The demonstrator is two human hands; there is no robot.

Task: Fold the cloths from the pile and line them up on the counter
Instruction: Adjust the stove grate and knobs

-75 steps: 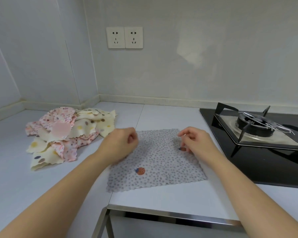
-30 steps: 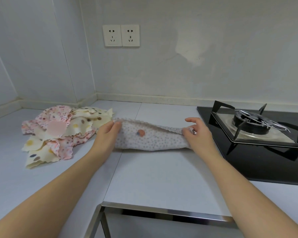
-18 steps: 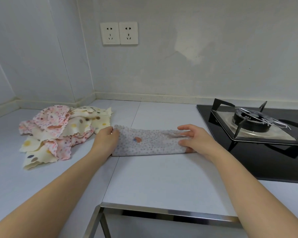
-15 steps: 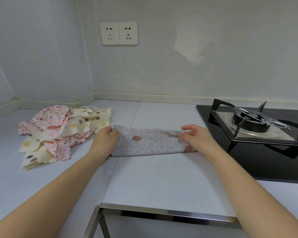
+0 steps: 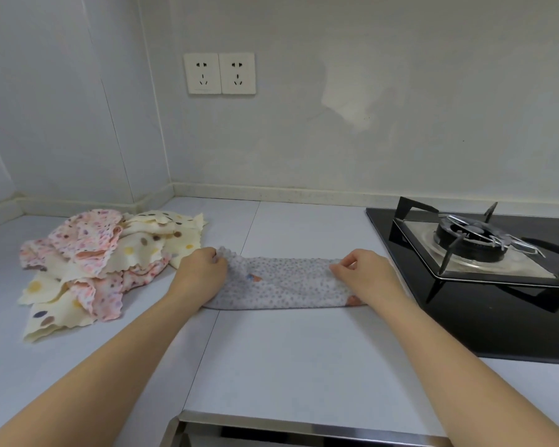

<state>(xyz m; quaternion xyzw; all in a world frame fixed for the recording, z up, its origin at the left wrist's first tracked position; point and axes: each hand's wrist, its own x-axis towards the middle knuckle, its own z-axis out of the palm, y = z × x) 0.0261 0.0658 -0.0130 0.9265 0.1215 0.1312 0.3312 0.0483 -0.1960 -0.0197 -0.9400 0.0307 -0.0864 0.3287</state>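
Since half a second ago your fingers have curled in: your left hand (image 5: 200, 273) now pinches the far left corner of the grey dotted cloth (image 5: 284, 287), and your right hand (image 5: 367, 276) pinches the far edge at its right end. That cloth, spread flat earlier, lies folded into a long strip on the counter (image 5: 288, 366), between the pile of pink and cream cloths (image 5: 100, 262) just beside its left end and the black gas hob (image 5: 484, 304) at its right
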